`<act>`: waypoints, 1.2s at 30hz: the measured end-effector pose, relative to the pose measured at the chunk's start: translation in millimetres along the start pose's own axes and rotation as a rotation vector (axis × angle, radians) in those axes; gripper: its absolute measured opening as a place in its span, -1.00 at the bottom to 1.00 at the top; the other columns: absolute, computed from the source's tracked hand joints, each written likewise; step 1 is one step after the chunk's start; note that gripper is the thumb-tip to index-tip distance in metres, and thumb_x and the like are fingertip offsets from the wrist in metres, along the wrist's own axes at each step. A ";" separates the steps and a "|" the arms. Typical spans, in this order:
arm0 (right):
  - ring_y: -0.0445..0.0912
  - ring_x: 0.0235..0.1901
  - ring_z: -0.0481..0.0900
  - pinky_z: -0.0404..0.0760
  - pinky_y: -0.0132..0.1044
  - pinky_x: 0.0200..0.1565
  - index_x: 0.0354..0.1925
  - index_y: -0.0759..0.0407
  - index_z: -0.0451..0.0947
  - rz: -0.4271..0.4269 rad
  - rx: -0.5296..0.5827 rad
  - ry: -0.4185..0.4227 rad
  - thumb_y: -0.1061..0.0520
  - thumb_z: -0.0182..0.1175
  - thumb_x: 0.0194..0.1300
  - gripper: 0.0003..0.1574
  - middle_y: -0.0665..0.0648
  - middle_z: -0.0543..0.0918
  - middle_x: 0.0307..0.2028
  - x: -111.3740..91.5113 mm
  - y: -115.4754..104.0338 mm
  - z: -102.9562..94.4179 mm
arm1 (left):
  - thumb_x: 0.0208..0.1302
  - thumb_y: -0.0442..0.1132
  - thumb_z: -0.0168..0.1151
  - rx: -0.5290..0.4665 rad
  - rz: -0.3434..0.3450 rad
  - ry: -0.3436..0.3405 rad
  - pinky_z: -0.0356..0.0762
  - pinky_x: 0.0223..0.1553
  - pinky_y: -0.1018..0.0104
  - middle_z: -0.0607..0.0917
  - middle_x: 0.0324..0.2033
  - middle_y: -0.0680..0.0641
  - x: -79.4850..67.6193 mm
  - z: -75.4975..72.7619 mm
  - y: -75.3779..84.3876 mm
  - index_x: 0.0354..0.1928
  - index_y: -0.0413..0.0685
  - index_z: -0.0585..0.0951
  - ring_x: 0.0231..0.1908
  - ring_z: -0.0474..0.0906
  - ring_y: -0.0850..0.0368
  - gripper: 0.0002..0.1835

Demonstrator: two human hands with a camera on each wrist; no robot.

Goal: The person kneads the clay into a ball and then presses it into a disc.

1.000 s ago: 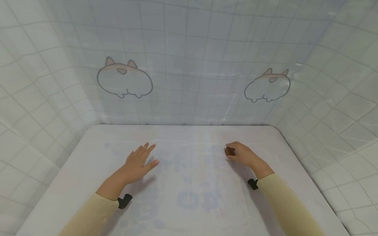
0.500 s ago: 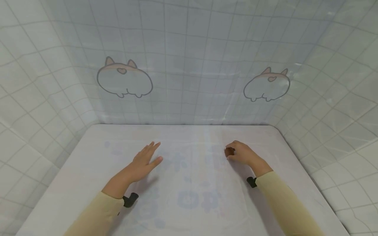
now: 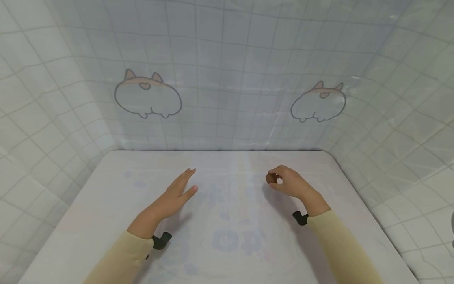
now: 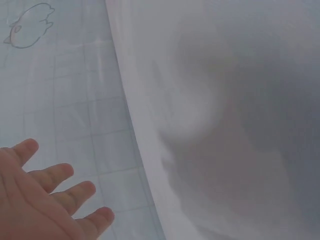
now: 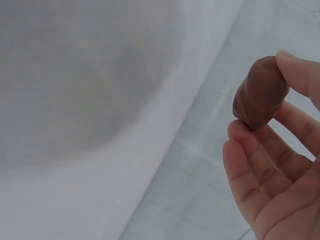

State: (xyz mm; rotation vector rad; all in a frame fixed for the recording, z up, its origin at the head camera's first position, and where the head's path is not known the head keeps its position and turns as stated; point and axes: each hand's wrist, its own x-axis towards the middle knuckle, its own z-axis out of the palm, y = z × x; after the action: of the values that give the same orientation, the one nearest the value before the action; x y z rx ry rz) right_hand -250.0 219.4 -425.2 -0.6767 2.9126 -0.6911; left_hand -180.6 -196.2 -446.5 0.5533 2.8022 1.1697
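Note:
A smooth, slightly shiny brown lump (image 5: 262, 92), like modelling clay, is pinched between the thumb and fingertips of my right hand (image 3: 294, 183). In the head view the lump (image 3: 272, 178) shows at the fingertips, over the right half of the table, with a shadow beneath the hand. My left hand (image 3: 172, 199) hovers over the left half, fingers straight, thumb spread apart, nothing in it. Its palm and four short-looking fingertips fill the lower left corner of the left wrist view, where the hand (image 4: 45, 200) is also bare.
A white table cover (image 3: 227, 213) with faint blue and pink print lies below both hands. Pale grid-patterned sheets (image 3: 227, 79) enclose the back and sides, with cartoon corgi drawings (image 3: 149, 96) on the back one. Small black devices (image 3: 162, 241) jut from both cuffs.
My left hand has shifted to the right and turned more edge-on. The right hand has risen slightly and tilted left, so more of the brown lump shows.

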 end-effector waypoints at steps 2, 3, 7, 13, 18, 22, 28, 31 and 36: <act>0.14 0.07 0.55 0.54 0.04 0.10 0.27 0.20 0.51 -0.009 0.012 0.021 0.10 0.40 0.30 -0.39 0.15 0.55 0.08 -0.9 -4.1 -1.2 | 0.59 0.17 -0.15 -0.012 0.018 0.010 -0.22 0.35 -0.45 -0.14 0.58 -0.18 1.7 0.4 1.0 0.61 0.10 -0.05 0.53 -0.26 -0.26 -0.27; 0.14 0.07 0.55 0.54 0.04 0.11 0.26 0.20 0.51 -0.014 0.020 0.033 0.10 0.40 0.30 -0.39 0.15 0.55 0.10 -1.2 -5.8 -1.6 | 0.59 0.16 -0.15 -0.019 0.033 0.016 -0.21 0.36 -0.45 -0.14 0.58 -0.19 2.7 0.7 1.6 0.61 0.08 -0.05 0.53 -0.25 -0.26 -0.28; 0.16 0.08 0.56 0.54 0.05 0.12 0.26 0.18 0.52 -0.026 0.066 0.078 0.10 0.41 0.29 -0.39 0.16 0.53 0.13 -2.4 -12.3 -2.9 | 0.60 0.10 -0.13 -0.067 0.088 0.050 -0.18 0.38 -0.40 -0.12 0.57 -0.19 6.9 2.7 3.5 0.60 0.04 -0.02 0.53 -0.22 -0.27 -0.31; 0.16 0.08 0.56 0.55 0.04 0.12 0.26 0.17 0.53 -0.050 0.135 0.130 0.08 0.42 0.28 -0.39 0.14 0.54 0.11 -5.0 -24.2 -5.2 | 0.61 0.07 -0.13 -0.142 0.120 0.081 -0.14 0.38 -0.38 -0.11 0.58 -0.17 12.9 9.5 5.3 0.60 0.07 -0.02 0.52 -0.18 -0.27 -0.33; 0.08 0.06 0.59 0.57 -0.04 0.12 0.24 0.16 0.54 -0.113 0.175 0.186 0.07 0.43 0.27 -0.39 0.10 0.55 0.08 -5.4 -32.5 -5.3 | 0.62 0.05 -0.15 -0.190 0.144 0.102 -0.12 0.38 -0.37 -0.11 0.58 -0.16 17.3 13.6 9.3 0.60 0.06 -0.02 0.52 -0.18 -0.28 -0.34; 0.02 0.02 0.60 0.58 -0.12 0.11 0.21 0.16 0.57 -0.170 0.197 0.237 0.09 0.45 0.24 -0.41 0.08 0.56 0.06 -4.0 -40.4 -5.6 | 0.63 0.07 -0.19 -0.207 0.179 0.124 -0.12 0.40 -0.35 -0.09 0.57 -0.16 22.4 15.2 13.6 0.60 0.03 -0.03 0.53 -0.18 -0.25 -0.34; -0.01 -0.02 0.61 0.61 -0.12 0.07 0.19 0.17 0.58 -0.233 0.217 0.298 0.13 0.47 0.21 -0.41 0.09 0.57 0.06 0.9 -52.8 -4.9 | 0.61 0.16 -0.25 -0.255 0.183 0.147 -0.14 0.41 -0.33 -0.09 0.57 -0.15 29.1 19.8 18.6 0.60 0.09 -0.07 0.53 -0.19 -0.24 -0.32; -0.03 -0.03 0.60 0.61 -0.12 0.06 0.20 0.16 0.58 -0.253 0.236 0.325 0.14 0.48 0.20 -0.40 0.09 0.57 0.07 4.2 -59.1 -3.4 | 0.60 0.21 -0.29 -0.298 0.182 0.146 -0.10 0.37 -0.41 -0.09 0.57 -0.18 33.2 23.7 21.4 0.61 0.10 -0.08 0.52 -0.18 -0.31 -0.30; -0.08 0.00 0.58 0.60 -0.18 0.07 0.21 0.12 0.57 -0.281 0.283 0.349 0.10 0.45 0.23 -0.41 0.04 0.55 0.10 11.1 -69.9 1.4 | 0.59 0.23 -0.30 -0.352 0.204 0.164 -0.02 0.31 -0.47 -0.05 0.56 -0.22 40.9 31.5 26.6 0.60 0.09 -0.06 0.51 -0.13 -0.30 -0.29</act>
State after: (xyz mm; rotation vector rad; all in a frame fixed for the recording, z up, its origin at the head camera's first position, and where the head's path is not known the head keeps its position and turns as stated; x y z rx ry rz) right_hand -231.7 158.0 -395.2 -1.0294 2.9474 -1.3475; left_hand -204.9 -143.4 -446.9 0.7523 2.6165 1.7753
